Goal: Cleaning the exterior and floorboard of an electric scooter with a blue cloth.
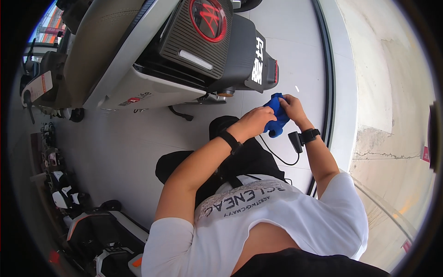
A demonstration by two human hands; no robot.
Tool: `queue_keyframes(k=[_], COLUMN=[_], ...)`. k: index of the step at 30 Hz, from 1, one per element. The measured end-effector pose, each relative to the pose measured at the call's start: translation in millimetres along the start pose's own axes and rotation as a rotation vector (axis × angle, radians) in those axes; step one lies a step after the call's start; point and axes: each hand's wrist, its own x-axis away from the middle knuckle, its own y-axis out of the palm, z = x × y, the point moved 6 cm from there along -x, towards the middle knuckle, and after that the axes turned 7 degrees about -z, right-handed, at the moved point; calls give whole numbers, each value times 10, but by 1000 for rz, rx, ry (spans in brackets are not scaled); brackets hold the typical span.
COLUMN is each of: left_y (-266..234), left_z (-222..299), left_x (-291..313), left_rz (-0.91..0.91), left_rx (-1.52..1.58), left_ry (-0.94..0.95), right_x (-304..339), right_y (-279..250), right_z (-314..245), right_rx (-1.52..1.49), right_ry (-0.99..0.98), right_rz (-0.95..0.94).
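I have a blue cloth (277, 129) bunched up between my two hands, out in front of my body and over the floor (124, 147), just past my knees in this view. My left hand (255, 122) grasps it from the left side, fingers curled over the folds, and my right hand (294, 109) grips its upper right edge with the thumb pressed against the fabric; the fingers behind are partly hidden, so I cannot tell how tightly they squeeze. One loose fold hangs at the lower end of the bundle. Close by the cloth, toward the top of the view, is the rear end of a scooter (184, 46), with a dark mudguard (240, 57), a red light (276, 71) at its tip and a round red emblem (208, 19) on the ribbed panel. The scooter's brown seat (101, 37) runs off to the upper left. I wear a black strap (230, 141) on my left wrist and another band (309, 135) on my right, with a black block (295, 141) beside it. A thin black cable (287, 162) loops below my hands. My white shirt (277, 221) and black trousers (251, 159) fill the lower middle, a second scooter (108, 231) stands at the lower left, and a dark rail (329, 87) curves along my right.
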Motion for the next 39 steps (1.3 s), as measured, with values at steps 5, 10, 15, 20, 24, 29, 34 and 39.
queue_keyframes(k=[5,10,15,20,24,29,34,39], left_y=[-658,-277,-237,-513,-797,-1028,-1654,-2337], left_z=[223,58,277,120,3,-28,143,309], left_x=[464,634,671,999,1556,2082,2437,2508], left_rz=[452,153,-67,177,447,709,1144,1624], left_rx=[339,1630,1487,1111,1073,1137,939,493], left_ry=[-33,-392,-127,-216,-237,-200,-98,84], right_x=[411,595,759,822,779,729,829,908], right_y=[-378,-137,118,33,-198,155,230,521], right_z=[-815,-1483,-2154,-2346,-2320,-2400,-3124,-3675], right_rx=[-832,-1005,-1113,-668,4,199,30,227], right_ry=[-57,-194,-401,-558,-738,-650,-999,-1345], right_rz=[-95,-325,-409,-263,162,-47,103,412])
